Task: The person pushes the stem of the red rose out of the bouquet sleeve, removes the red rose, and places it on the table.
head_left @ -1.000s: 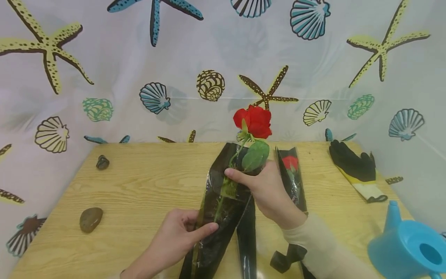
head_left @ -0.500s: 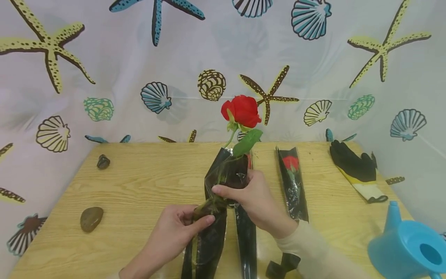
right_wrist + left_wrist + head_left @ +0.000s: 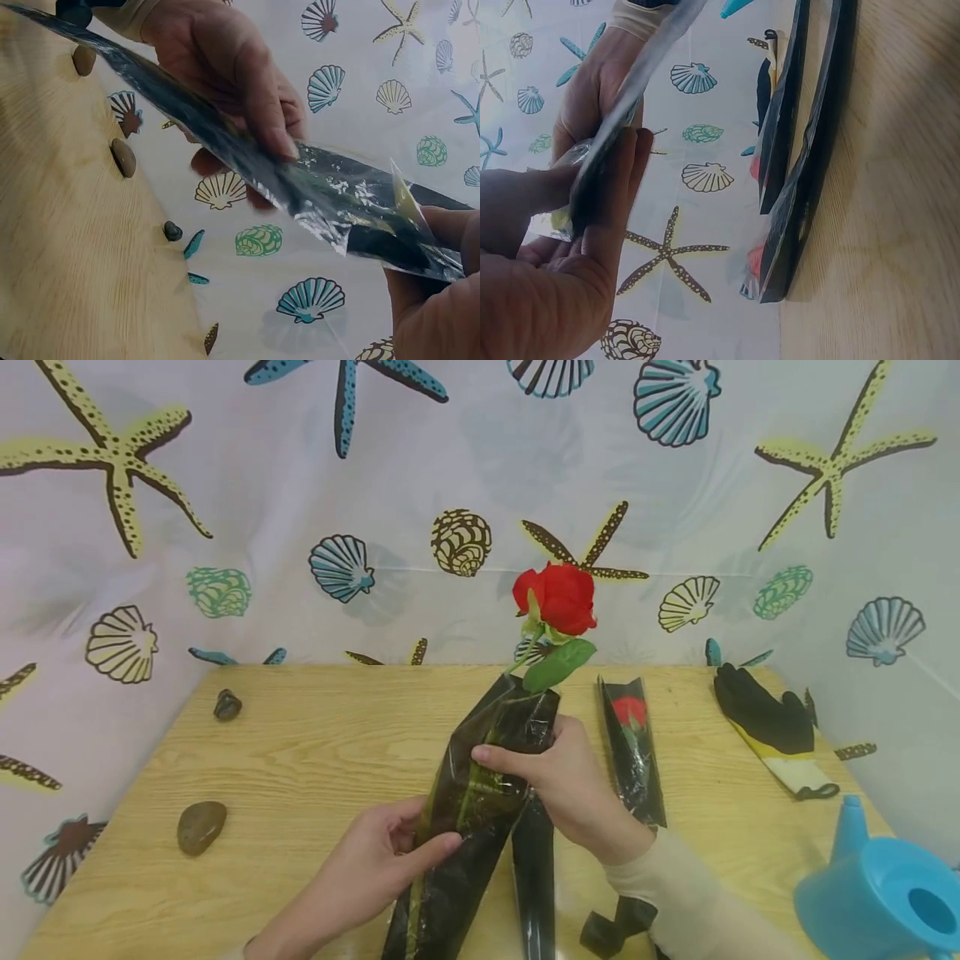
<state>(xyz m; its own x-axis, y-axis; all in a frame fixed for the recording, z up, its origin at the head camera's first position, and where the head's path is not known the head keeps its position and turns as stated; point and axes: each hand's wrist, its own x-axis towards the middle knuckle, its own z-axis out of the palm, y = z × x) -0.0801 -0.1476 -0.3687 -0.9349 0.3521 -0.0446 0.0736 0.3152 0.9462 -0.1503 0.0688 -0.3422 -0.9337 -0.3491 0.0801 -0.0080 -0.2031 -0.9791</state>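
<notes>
A red rose (image 3: 556, 597) with a green leaf sticks out of the top of a black-and-clear plastic sleeve (image 3: 480, 793) held tilted above the wooden table (image 3: 300, 760). My left hand (image 3: 408, 852) pinches the sleeve's lower part between thumb and fingers. My right hand (image 3: 534, 767) grips the sleeve higher up, thumb across its front just below the mouth. In the left wrist view the sleeve's edge (image 3: 611, 142) runs between the fingers of my left hand (image 3: 570, 255). In the right wrist view my right hand (image 3: 439, 300) holds the crinkled sleeve (image 3: 315, 191).
A second wrapped rose (image 3: 632, 735) and another black sleeve (image 3: 532, 877) lie on the table. A black ribbon (image 3: 621, 922) lies beside my right forearm. A black and yellow glove (image 3: 765, 722) lies at the right, a blue watering can (image 3: 885, 893) at the near right. Two stones (image 3: 201, 827) (image 3: 227, 704) lie at the left.
The rose head swung left and up, then back to the right. My right hand slid down the sleeve, then a little up; the leaf now sits at the sleeve's mouth.
</notes>
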